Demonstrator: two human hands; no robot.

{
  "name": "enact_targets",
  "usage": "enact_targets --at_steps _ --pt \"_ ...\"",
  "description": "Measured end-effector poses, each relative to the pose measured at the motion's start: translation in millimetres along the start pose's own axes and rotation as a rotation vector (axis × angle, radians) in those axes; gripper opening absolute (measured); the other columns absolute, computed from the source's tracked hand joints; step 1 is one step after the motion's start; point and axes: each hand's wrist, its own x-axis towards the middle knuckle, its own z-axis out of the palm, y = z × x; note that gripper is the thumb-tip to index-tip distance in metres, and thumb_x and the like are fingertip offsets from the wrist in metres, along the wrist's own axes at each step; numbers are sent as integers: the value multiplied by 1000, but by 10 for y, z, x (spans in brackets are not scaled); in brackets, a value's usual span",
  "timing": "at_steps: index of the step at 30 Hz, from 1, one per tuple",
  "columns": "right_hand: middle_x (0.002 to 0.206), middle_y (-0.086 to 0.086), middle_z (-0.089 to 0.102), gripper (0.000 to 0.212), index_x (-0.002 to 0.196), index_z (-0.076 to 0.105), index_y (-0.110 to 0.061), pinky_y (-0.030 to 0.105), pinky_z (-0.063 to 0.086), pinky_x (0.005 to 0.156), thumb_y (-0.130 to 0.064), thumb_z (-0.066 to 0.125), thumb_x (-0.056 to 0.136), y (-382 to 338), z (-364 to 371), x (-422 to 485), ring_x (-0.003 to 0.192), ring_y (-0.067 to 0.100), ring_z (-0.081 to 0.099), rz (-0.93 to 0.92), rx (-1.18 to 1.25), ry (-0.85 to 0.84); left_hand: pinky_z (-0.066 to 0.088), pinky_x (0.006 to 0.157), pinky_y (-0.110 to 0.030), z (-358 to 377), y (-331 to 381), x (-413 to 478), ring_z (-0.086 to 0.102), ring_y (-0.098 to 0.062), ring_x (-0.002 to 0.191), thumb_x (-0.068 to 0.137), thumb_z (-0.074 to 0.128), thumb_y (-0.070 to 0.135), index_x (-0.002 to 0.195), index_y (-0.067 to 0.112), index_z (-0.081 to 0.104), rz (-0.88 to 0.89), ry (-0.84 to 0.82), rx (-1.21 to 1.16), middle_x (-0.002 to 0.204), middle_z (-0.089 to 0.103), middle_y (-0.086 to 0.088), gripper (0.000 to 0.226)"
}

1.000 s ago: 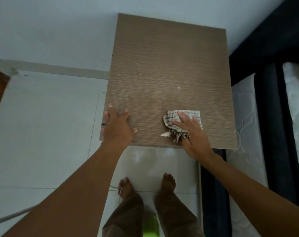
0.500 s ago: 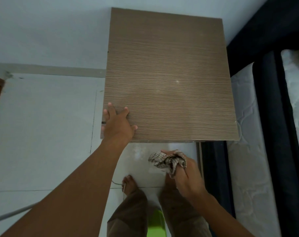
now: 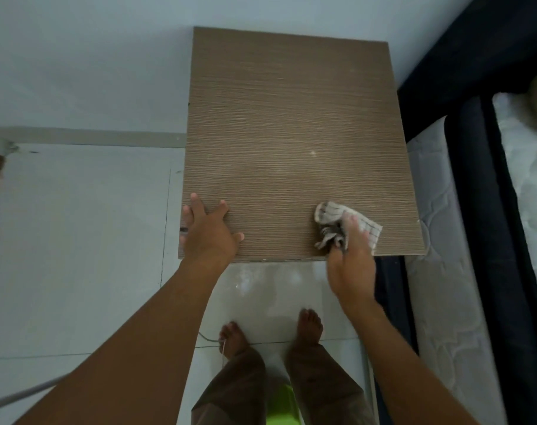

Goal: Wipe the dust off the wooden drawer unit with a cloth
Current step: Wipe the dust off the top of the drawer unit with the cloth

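Right grip [image 3: 351, 262] is clamped on the cloth [image 3: 330, 211], a pale checked one. The fingers lie over the top of it, and a bunched bit is pinched between thumb and fingers. The cloth sits on top of the wooden drawer unit [image 3: 291, 118], at its near right corner, pressed to the surface just inside the near edge. The heel of that grip hangs out past the unit's near edge.

Left grip [image 3: 210, 237] holds nothing. It's open and flat, fingers spread, palm down on the unit's near left corner, outer fingers right at the left edge. The two are well apart with bare wood grain between them.

There's a small white speck [image 3: 312, 153] around the middle of the unit's top, beyond the cloth. The surface round it looks a bit paler; could be dust, hard to say.

The unit's far edge meets a pale wall [image 3: 77, 56]. Left of the unit and in front of it is light tiled floor [image 3: 77, 240]. Right of it is a dark bed frame [image 3: 491, 210] with a white quilted mattress [image 3: 439, 302]. In front of the unit are two bare feet [image 3: 310, 323] and something bright green [image 3: 282, 406] between the legs, can't tell what.
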Motion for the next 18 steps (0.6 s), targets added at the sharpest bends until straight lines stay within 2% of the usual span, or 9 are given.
enact_targets --at_steps 2,4,6,8,9,11,13,16,18 --pt "151 -1 40 60 144 43 -19 48 28 117 -13 43 85 -14 142 -195 144 16 23 -145 -8 -37 18 117 -58 1 2 0 -9 -32 150 87 70 35 151 28 29 -1 -3 0 164 -11 -9 77" --pt "148 -7 41 61 143 44 -19 40 29 115 -20 41 82 -18 231 -433 143 12 22 -253 -8 -122 22 116 -58 -17 -4 -10 -8 -32 150 87 69 37 151 29 28 -2 -10 25 164 -9 -9 77" --pt "138 -3 56 55 134 57 -18 38 43 108 -24 41 81 -45 268 -653 134 15 44 -320 42 -244 31 112 -55 -61 -4 -16 0 -32 150 86 68 44 150 30 30 13 -7 109 163 0 -10 76" --pt "105 -2 74 41 109 69 -18 38 58 84 -24 40 81 -150 222 -784 101 12 68 -291 151 -325 40 103 -51 -138 -3 -15 19 -31 145 85 67 49 147 29 37 46 40 214 155 19 -10 72" --pt "90 -4 75 35 97 71 -18 37 58 73 -24 40 82 -245 170 -811 85 11 70 -241 208 -316 43 100 -49 -179 -6 -5 27 -30 139 85 66 50 145 27 42 66 76 238 150 27 -10 69" --pt "73 -6 73 29 79 71 -19 30 56 60 -18 43 84 -436 39 -709 68 5 68 -109 378 -239 46 94 -48 -251 -28 29 37 -30 131 87 64 48 139 21 47 89 151 222 143 35 -11 61" --pt "59 -15 67 32 66 66 -24 16 47 50 -14 44 85 -647 -123 -423 55 -1 61 -73 487 -76 47 91 -48 -300 -80 76 41 -33 127 88 63 46 137 17 47 58 190 146 142 35 -14 60" --pt "53 -12 58 29 68 58 -20 16 35 42 -13 41 89 -912 -290 216 48 1 49 -117 427 128 47 92 -46 -332 -181 149 48 -35 123 88 65 42 139 13 42 -47 163 -73 141 37 -17 63" --pt "64 -10 59 21 82 59 -15 18 37 47 -13 40 92 -975 -246 698 59 10 54 -141 233 198 47 94 -42 -328 -229 183 55 -33 118 90 64 35 137 12 46 -46 150 -224 134 51 -15 56"
